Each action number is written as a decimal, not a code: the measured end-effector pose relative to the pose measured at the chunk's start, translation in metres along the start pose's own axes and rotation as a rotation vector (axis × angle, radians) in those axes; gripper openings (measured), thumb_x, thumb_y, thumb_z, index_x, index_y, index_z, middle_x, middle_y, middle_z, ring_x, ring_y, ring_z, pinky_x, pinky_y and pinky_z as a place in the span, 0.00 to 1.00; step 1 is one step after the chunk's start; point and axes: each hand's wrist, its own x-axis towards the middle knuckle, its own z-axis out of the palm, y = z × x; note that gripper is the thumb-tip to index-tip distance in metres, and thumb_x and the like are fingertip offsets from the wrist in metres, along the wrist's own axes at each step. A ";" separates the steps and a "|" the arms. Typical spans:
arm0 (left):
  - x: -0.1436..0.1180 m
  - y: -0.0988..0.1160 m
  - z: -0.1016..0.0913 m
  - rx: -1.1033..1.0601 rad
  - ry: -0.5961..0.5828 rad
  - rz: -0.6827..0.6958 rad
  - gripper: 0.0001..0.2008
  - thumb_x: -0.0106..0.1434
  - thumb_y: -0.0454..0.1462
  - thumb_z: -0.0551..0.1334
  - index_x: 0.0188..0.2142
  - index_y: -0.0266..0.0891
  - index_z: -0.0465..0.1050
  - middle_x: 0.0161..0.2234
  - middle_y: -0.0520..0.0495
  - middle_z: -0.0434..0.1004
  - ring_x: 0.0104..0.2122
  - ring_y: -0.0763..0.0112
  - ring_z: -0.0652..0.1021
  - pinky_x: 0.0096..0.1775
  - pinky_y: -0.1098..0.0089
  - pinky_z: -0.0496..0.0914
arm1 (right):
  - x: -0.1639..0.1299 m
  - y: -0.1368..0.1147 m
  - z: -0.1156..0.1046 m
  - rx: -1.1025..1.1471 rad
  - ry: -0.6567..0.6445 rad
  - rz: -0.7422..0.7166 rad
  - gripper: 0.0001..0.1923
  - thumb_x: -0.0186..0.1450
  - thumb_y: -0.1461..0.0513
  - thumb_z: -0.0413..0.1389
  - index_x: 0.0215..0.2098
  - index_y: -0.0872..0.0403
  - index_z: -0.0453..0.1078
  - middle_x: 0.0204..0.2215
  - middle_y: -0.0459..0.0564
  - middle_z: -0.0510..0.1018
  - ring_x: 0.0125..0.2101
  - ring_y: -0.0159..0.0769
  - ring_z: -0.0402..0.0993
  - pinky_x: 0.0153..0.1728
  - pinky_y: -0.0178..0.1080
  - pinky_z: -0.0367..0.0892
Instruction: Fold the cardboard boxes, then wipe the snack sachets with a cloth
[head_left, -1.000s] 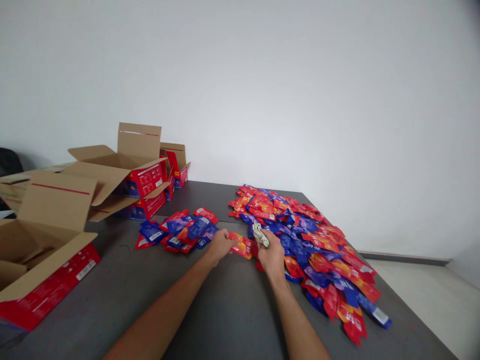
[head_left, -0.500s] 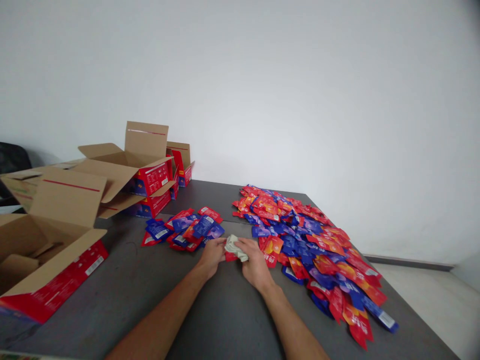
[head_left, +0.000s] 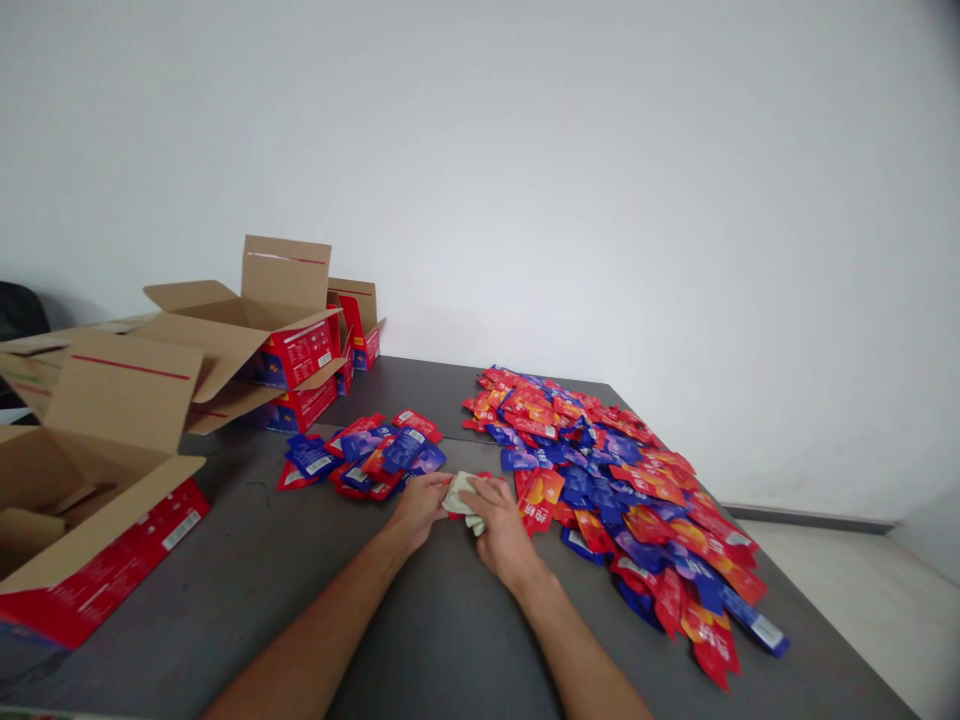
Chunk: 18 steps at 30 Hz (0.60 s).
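Near the table's middle, my right hand [head_left: 501, 525] is closed on a crumpled pale cloth [head_left: 460, 490], which it presses over a red packet [head_left: 454, 516]. My left hand [head_left: 421, 508] pinches that packet at its left edge. Most of the packet lies hidden under the cloth and my fingers. Just behind my left hand is a small pile of red and blue packets [head_left: 367, 455]. A much larger heap of similar packets [head_left: 600, 485] spreads from beside my right hand along the right of the table.
An open red cardboard box [head_left: 112, 560] stands at the near left of the dark grey table [head_left: 442, 630]. Behind it are stacked open boxes [head_left: 300, 350], with another open box [head_left: 367, 345] by the white wall [head_left: 570, 180]. Their flaps stick out over the table.
The cloth has shifted slightly left and lies flatter over the packet, with my right-hand fingers spread further across it. My left hand still grips the packet's edge. The view has moved slightly.
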 end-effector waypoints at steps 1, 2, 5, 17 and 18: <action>0.000 0.000 0.000 0.000 -0.013 0.002 0.12 0.51 0.33 0.67 0.37 0.31 0.77 0.31 0.41 0.81 0.30 0.64 0.81 0.35 0.65 0.75 | 0.001 -0.005 0.002 0.017 -0.018 -0.033 0.41 0.47 0.78 0.49 0.57 0.48 0.70 0.58 0.48 0.70 0.55 0.43 0.61 0.57 0.48 0.60; 0.000 0.001 0.000 0.002 -0.013 0.003 0.12 0.51 0.33 0.67 0.37 0.31 0.77 0.31 0.40 0.81 0.30 0.64 0.81 0.34 0.65 0.75 | 0.002 -0.007 0.003 0.019 -0.021 -0.040 0.40 0.47 0.77 0.49 0.56 0.48 0.71 0.58 0.48 0.70 0.55 0.43 0.61 0.57 0.48 0.60; 0.000 0.004 -0.003 0.052 0.052 0.012 0.14 0.52 0.32 0.65 0.39 0.32 0.76 0.33 0.41 0.82 0.31 0.62 0.81 0.36 0.62 0.76 | 0.002 0.003 0.003 -0.050 0.055 0.073 0.40 0.44 0.78 0.48 0.52 0.51 0.74 0.56 0.50 0.72 0.52 0.44 0.63 0.56 0.47 0.62; -0.007 0.022 -0.014 0.930 -0.251 0.556 0.15 0.53 0.29 0.58 0.38 0.41 0.79 0.45 0.46 0.81 0.49 0.63 0.77 0.56 0.62 0.66 | -0.001 0.042 -0.017 -0.106 0.334 0.321 0.38 0.44 0.77 0.46 0.52 0.56 0.74 0.53 0.55 0.74 0.52 0.44 0.67 0.55 0.47 0.63; -0.008 0.023 -0.015 0.972 -0.270 0.556 0.18 0.51 0.28 0.59 0.41 0.41 0.78 0.47 0.46 0.80 0.49 0.63 0.77 0.56 0.62 0.66 | -0.001 0.041 -0.016 -0.097 0.321 0.318 0.38 0.44 0.76 0.46 0.52 0.55 0.74 0.53 0.54 0.75 0.52 0.44 0.67 0.55 0.47 0.63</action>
